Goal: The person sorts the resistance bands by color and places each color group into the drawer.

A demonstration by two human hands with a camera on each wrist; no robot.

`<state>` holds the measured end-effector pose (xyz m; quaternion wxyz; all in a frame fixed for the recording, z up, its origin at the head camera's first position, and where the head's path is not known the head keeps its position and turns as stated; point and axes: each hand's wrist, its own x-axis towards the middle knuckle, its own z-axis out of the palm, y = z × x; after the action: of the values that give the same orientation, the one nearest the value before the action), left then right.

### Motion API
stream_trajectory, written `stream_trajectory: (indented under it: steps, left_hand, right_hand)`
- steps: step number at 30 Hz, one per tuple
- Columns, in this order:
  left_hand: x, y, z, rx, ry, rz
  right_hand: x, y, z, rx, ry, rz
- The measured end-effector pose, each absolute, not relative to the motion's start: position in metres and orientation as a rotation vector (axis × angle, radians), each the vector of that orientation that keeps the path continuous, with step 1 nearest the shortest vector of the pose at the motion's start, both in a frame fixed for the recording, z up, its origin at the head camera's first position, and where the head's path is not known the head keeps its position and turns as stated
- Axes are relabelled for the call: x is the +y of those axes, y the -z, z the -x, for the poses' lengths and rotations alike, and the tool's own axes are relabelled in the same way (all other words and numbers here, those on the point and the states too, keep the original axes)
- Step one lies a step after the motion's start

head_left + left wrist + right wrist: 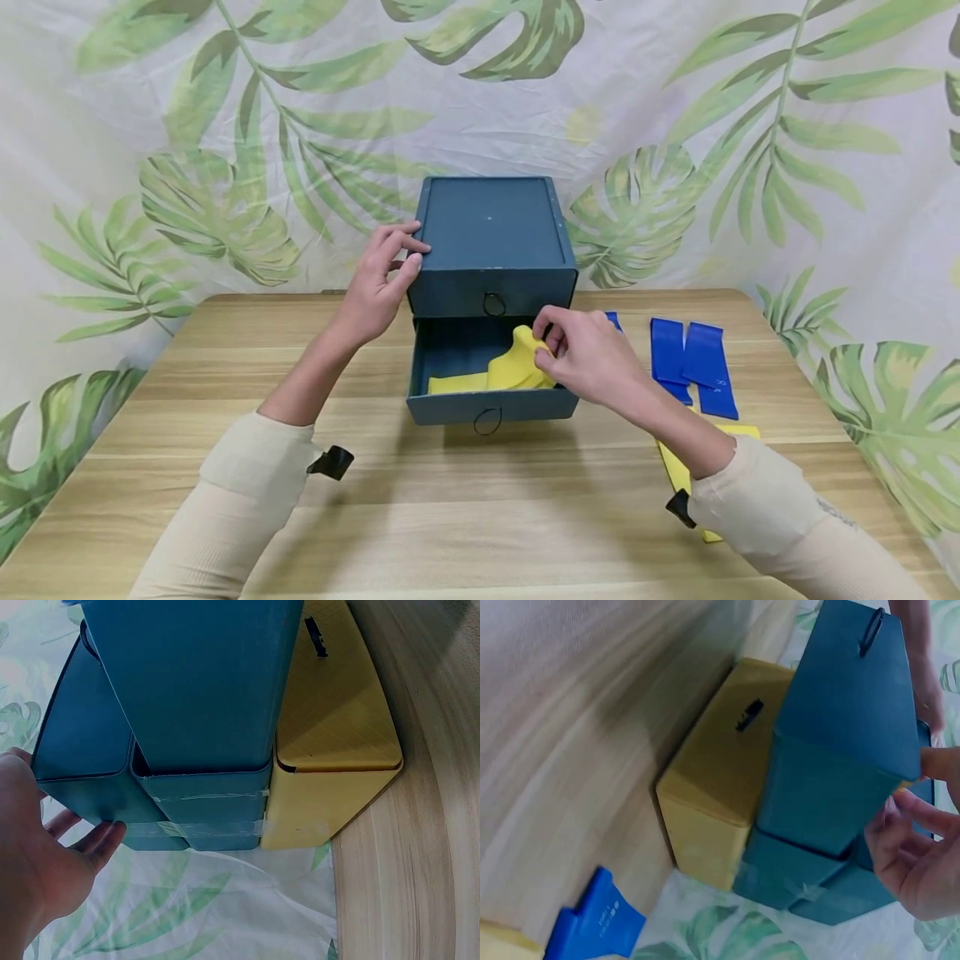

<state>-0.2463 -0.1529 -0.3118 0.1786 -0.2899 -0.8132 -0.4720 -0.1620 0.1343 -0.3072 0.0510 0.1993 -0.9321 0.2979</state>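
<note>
A dark teal drawer box [491, 225] stands on the table, its middle drawer [450, 408] pulled out. In that drawer lies a yellow stretch band [513, 362], folded, with one part raised. My right hand [596, 354] pinches the raised part at the drawer's right side; in the right wrist view the drawer wall hides most of the band. My left hand [375, 292] rests with extended fingers on the box's upper left edge. The left wrist view has the left hand [45, 855] beside the top drawer [86, 720].
Beneath the open drawer is a yellow bottom drawer [341, 712], closed. Blue bands [708, 367] lie on the table [420, 517] to the right, with yellow bands [675, 471] nearer, partly behind my right forearm. A leaf-print cloth [630, 108] hangs behind.
</note>
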Motion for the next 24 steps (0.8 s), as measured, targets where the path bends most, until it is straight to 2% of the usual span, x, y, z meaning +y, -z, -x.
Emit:
stream_trajectory:
  steps: [11, 16, 24]
  left_hand:
    - [-0.153, 0.312, 0.247, -2.289, 1.339, 0.826]
    - [-0.154, 0.312, 0.248, -2.292, 1.341, 0.828]
    - [-0.154, 0.312, 0.247, -2.304, 1.325, 0.826]
  right_hand:
    - [0.151, 0.287, 0.163, -3.103, -0.737, -0.604]
    - [0.169, 0.280, 0.167, -3.062, -0.787, -0.693]
    - [0.215, 0.294, 0.189, -3.060, -0.960, -0.773]
